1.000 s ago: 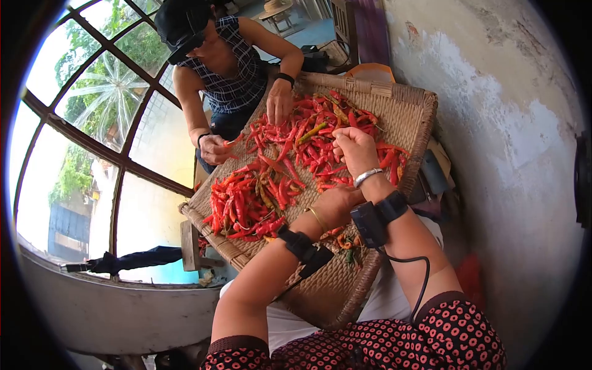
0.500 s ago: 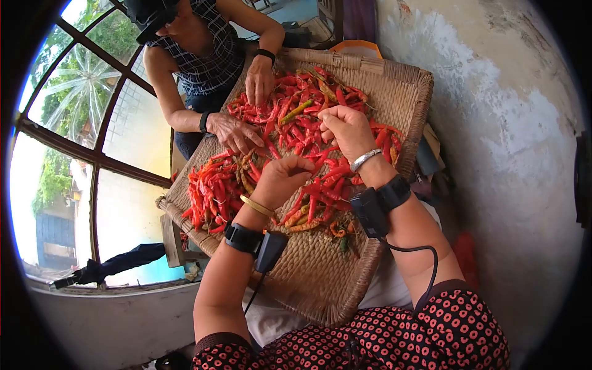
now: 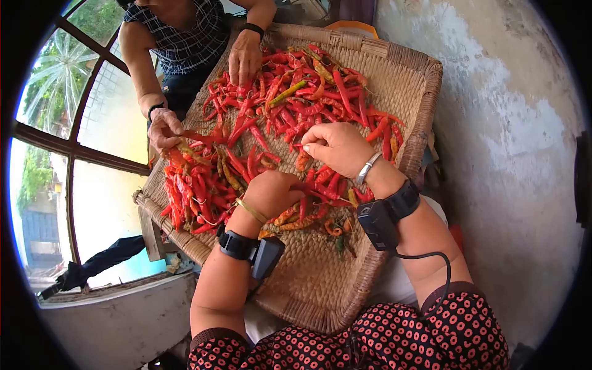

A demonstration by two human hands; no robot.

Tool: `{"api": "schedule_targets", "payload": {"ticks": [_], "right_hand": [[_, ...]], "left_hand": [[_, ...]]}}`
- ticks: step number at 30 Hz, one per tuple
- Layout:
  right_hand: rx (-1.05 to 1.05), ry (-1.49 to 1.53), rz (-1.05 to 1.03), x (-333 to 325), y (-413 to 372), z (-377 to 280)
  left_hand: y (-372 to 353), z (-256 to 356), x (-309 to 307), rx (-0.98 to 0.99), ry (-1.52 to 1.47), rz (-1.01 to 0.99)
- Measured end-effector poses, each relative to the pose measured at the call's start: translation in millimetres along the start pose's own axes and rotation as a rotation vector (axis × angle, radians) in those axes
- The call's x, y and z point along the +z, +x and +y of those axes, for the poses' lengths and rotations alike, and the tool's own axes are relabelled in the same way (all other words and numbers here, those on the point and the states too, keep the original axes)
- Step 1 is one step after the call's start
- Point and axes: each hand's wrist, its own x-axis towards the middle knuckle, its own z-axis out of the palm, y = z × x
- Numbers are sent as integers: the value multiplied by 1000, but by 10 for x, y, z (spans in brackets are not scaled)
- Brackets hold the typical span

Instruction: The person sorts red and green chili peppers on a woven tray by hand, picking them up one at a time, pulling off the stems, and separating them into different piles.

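From the head view, the left hand (image 3: 271, 194) is curled shut, knuckles up, over the chillies (image 3: 290, 105); whether it grips one is hidden. The right hand (image 3: 336, 148) has its fingertips pinched on what looks like a single pod, just above the heap. I'd judge this as picking through the pods one at a time, and a clean pluck calls for holding the pod steady. The woven tray (image 3: 320, 290) holds the whole red pile, with a few green and yellowish ones. Across it, another person's hands (image 3: 245, 58) rest among the chillies too.
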Motion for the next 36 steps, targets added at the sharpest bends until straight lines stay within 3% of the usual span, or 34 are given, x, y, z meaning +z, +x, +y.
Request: {"api": "schedule_targets", "payload": {"ticks": [3,6,10,13,16,18,20,22,24,26,27,28,31,34,36], "right_hand": [[-57,-331,-241,33,-21,35],[-138,-249,-286,96,-36,118],[-18,45,-420,6,-39,-41],[-2,-9,-382,0,-43,-31],[12,-209,-269,1,-32,0],[14,-364,-186,1,-15,37],[21,-401,-33,-1,-5,74],[48,-357,10,-17,-20,33],[57,-350,10,-30,-24,-7],[0,-325,-77,-7,-37,-23],[-57,-302,-164,6,-45,-30],[-57,-301,-166,18,-50,-37],[-126,-327,-368,32,-74,-81],[-130,-261,-384,34,-70,-51],[-110,-238,-301,21,-60,-31]], "left_hand": [[-59,-55,-124,87,-208,126],[-141,-30,-240,68,-397,246],[-146,-63,-222,-68,-561,321],[-126,-89,-201,-11,-647,366],[-127,-137,-240,102,-450,449],[-167,-200,-326,42,-305,582],[-216,-273,-429,-192,-338,614],[-236,-398,-459,-187,231,811],[-247,-340,-434,-256,236,805],[-196,-186,-401,-43,-188,697],[-185,-56,-394,59,-165,624],[-173,30,-324,120,-324,525],[-119,76,-253,166,-216,345],[-81,11,-182,243,-237,278],[-121,-31,-236,159,-238,298]]}}
